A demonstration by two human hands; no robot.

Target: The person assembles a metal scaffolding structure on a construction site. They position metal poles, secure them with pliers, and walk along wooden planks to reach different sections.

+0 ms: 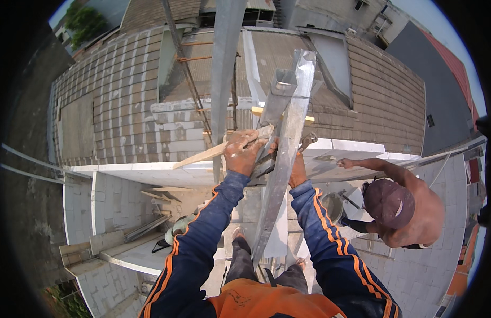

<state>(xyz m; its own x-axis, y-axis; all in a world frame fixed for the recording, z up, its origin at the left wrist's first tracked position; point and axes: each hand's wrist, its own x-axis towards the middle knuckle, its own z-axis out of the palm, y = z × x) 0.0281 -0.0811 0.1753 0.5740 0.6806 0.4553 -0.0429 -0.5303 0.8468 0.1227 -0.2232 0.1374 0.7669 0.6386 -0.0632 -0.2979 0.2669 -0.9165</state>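
My left hand (242, 152) is closed round a pale wooden strip (200, 155), which slants from lower left up toward a metal post. A long grey metal beam (284, 159) rises from near my feet, tilted right at the top. My right hand (297, 172) is on the beam's right side, its fingertips showing on the left side; the beam hides the rest, but the fingers look wrapped round it. Beside that hand sticks out a curved metal tool head (308, 140), its kind unclear. A shorter metal channel (279, 98) stands against the beam, with a yellow piece (259, 112) crossing behind.
A bare-backed co-worker (404, 212) in a dark cap stands at the right, a hand stretched to a trowel (326, 158) on the white block wall (357, 147). A bucket (332, 205) is close by. An upright metal post (224, 69) and a tiled roof (118, 100) lie ahead.
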